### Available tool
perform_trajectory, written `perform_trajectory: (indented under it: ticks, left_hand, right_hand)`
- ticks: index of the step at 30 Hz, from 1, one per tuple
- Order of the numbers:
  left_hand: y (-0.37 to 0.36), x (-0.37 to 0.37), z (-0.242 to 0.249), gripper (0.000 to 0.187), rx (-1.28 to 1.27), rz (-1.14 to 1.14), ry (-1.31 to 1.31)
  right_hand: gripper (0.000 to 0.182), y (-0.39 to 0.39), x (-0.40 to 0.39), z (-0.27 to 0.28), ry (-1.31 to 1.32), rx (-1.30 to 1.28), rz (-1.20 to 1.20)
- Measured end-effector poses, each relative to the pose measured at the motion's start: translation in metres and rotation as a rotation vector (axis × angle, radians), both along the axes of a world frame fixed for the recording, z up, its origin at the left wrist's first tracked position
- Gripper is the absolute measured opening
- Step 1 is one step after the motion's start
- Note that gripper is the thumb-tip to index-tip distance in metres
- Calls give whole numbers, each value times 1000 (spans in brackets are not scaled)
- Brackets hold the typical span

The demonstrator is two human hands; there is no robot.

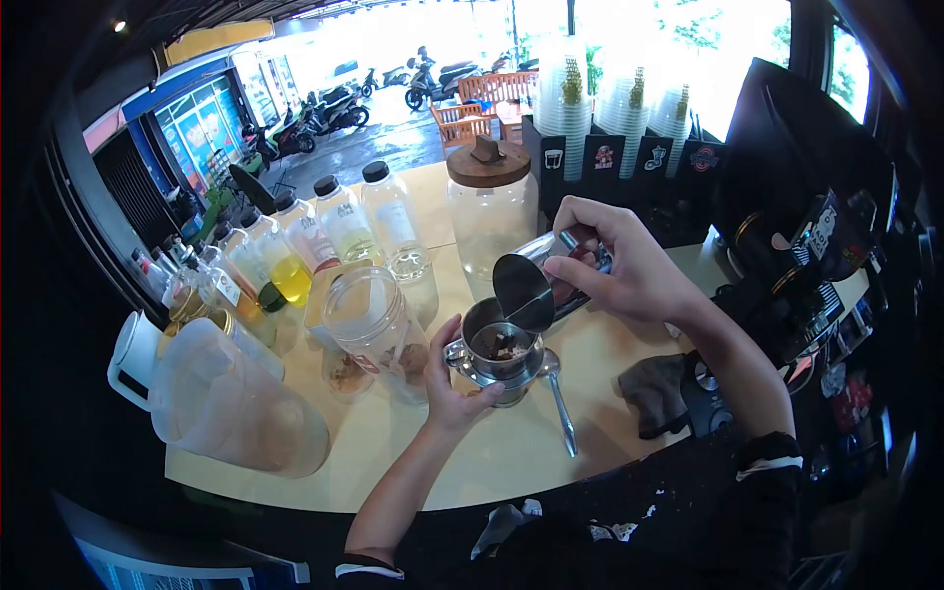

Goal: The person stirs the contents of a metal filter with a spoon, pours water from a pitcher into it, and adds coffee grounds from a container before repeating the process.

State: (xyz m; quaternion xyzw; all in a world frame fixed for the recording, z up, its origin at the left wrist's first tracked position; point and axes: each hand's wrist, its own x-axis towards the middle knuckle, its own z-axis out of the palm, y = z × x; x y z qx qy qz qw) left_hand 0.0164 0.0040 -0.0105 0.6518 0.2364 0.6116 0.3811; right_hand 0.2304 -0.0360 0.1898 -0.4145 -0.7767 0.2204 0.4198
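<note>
The right hand (619, 261) is gripping a small steel pitcher (551, 280), fingers closed around its body and tipping it so the spout is pointing down toward the metal coffee filter (501, 346) — a tilt that suits pouring into the filter's open top. The left hand (447, 379) is cupping the filter's side, thumb and fingers wrapped partway around it, apparently steadying it. The filter is sitting on the desk (492, 452) directly under the pitcher, with dark grounds showing inside.

Just right of the filter a long spoon (559, 398) is lying on the desk, within easy reach, and a dark cloth (657, 393) is lying beyond it. To the left a clear plastic jar (372, 329) is standing close by, then a large lidded pitcher (236, 408) near the desk's edge. A row of capped bottles (339, 231) is lining the back, beside a glass jar with a wooden lid (489, 202) — stacked cups (619, 108) behind.
</note>
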Motion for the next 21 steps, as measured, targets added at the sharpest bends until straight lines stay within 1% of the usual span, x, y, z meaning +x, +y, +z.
perform_trajectory:
  ticks: [2, 8, 11, 15, 17, 21]
  left_hand:
    - [0, 0, 0, 99, -8, -13, -15]
    - [-2, 2, 3, 99, -10, -6, -26]
    - [-3, 3, 4, 99, -24, -12, -38]
    - [-2, 2, 3, 99, -14, -6, -24]
    - [-1, 1, 2, 99, 6, -1, -4]
    - [-1, 2, 0, 98, 10, 7, -13]
  right_hand:
    - [18, 0, -2, 2, 13, -33, 43]
    - [15, 4, -6, 2, 52, -122, 59]
    - [15, 3, -6, 5, 9, -101, 56]
    - [15, 3, -6, 6, 14, -87, 54]
    - [16, 3, -5, 9, -60, -50, 1]
    - [20, 5, -3, 8, -35, -4, -15]
